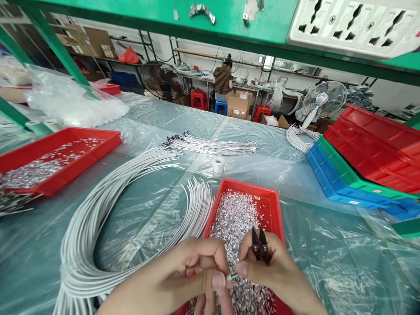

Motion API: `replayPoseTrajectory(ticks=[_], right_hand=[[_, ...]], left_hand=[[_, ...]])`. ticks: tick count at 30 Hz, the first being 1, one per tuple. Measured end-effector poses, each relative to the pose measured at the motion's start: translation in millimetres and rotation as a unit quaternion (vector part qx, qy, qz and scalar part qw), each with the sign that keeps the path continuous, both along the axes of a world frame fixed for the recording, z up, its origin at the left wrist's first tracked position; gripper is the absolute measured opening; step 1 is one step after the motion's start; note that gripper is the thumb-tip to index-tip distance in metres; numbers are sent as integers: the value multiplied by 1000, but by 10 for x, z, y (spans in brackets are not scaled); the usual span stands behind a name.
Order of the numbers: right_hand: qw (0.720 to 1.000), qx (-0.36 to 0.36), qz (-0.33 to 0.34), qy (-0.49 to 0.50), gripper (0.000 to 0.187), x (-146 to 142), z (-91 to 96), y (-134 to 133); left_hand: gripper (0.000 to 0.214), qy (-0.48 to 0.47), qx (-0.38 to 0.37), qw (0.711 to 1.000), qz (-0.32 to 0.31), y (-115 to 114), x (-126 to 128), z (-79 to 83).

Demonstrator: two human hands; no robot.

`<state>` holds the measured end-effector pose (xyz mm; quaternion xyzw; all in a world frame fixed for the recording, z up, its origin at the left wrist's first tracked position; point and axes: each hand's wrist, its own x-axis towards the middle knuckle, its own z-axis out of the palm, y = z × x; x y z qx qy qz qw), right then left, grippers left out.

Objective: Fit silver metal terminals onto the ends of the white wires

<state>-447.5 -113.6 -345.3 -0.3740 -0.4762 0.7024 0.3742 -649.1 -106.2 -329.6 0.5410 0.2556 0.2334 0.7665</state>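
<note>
My left hand (200,275) pinches the end of a thin white cable (229,277) between thumb and forefinger. A short green wire tip (234,276) sticks out of it toward my right thumb. In my right hand (267,262), a pair of dark snips (259,245) lies in the curled fingers, blades pointing away from me. The right thumb and forefinger meet at the green tip; whether they grip it is unclear. Below both hands is a red tray (274,210) filled with small shiny silver pieces (234,214). The rest of the held cable is hidden by my left hand.
A large coiled bundle of white cables (82,227) lies left of the tray, with another bundle (219,146) behind. A white tape roll (218,165), a second red tray (111,139) and stacked bins (370,162) stand around. A green shelf (131,6) crosses overhead. One person (223,78) is far off.
</note>
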Motion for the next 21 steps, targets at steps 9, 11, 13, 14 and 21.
replayPoseTrajectory(ticks=[9,11,13,14,21], right_hand=[[949,189,-110,-228,13,-5,-12,41],[929,218,-151,-257,30,-5,28,20],[924,231,-175,-250,30,-17,62,-18],[925,233,-180,-241,24,-25,68,-38],[918,262,-150,-257,24,-46,-62,-22]], left_hand=[[24,-43,-29,999,10,6,0,-1],[24,-47,-32,998,21,6,3,3],[23,-45,-33,998,29,9,11,12],[23,-44,-30,998,29,13,17,17],[22,-47,-34,998,38,22,48,44]])
